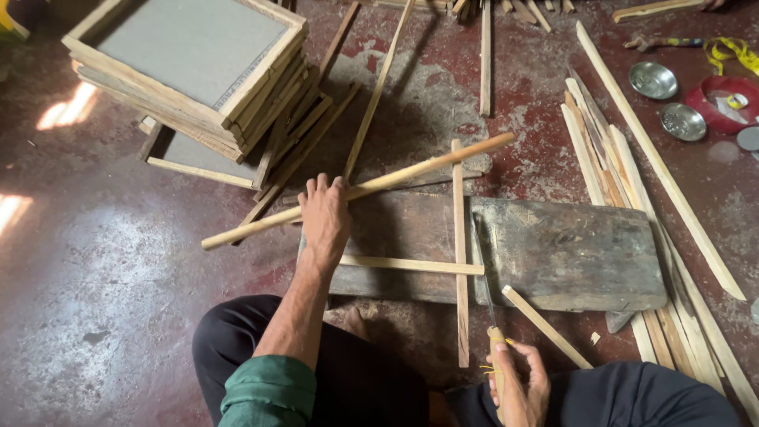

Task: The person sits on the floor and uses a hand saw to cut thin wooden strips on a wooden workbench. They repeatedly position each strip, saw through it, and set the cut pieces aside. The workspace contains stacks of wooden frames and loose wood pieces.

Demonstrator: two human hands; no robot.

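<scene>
Wooden and pale, a long round stick (356, 191) lies slanted across the dark plank (569, 253) on the red floor, and the left hand (324, 217) grasps it near its middle, fingers curled over. Just below, 2 thin slats (459, 261) cross each other on the plank. Near the knee, the right hand (518, 383) is clenched around a yellow-handled tool (495, 348). At upper left sits a stack of grey-panelled frames (190, 63); 2 metal bowls (653, 80) rest at upper right.
</scene>
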